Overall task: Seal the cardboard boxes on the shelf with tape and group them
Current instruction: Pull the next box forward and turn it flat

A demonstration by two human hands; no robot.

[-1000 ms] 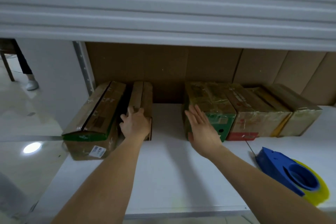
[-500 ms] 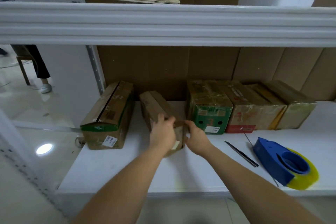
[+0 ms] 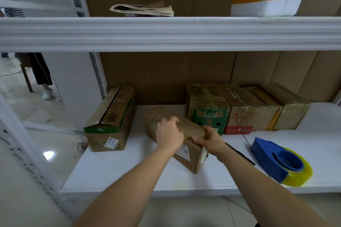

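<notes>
Head view of a white shelf [image 3: 114, 169]. Both hands grip a narrow brown cardboard box [image 3: 191, 155] lying slantwise on the shelf board. The left hand [image 3: 169, 134] wraps over its top edge, fingers curled and hiding part of the printed top; the right hand [image 3: 209, 140] clasps the near right corner, its fingertips hidden behind the box. A white label on the box's front face is partly covered by the left wrist. Left of the fingers stands a green-banded carton [image 3: 110, 121] with a dark centre seam. Just right of the fingers, a row of glossy, tape-wrapped cartons [image 3: 239, 108] stands side by side. A thin dark tool [image 3: 241, 155], partly behind the right forearm, is hard to identify. Farther right lies a blue plastic tape dispenser [image 3: 273, 158] with a yellowish roll.
</notes>
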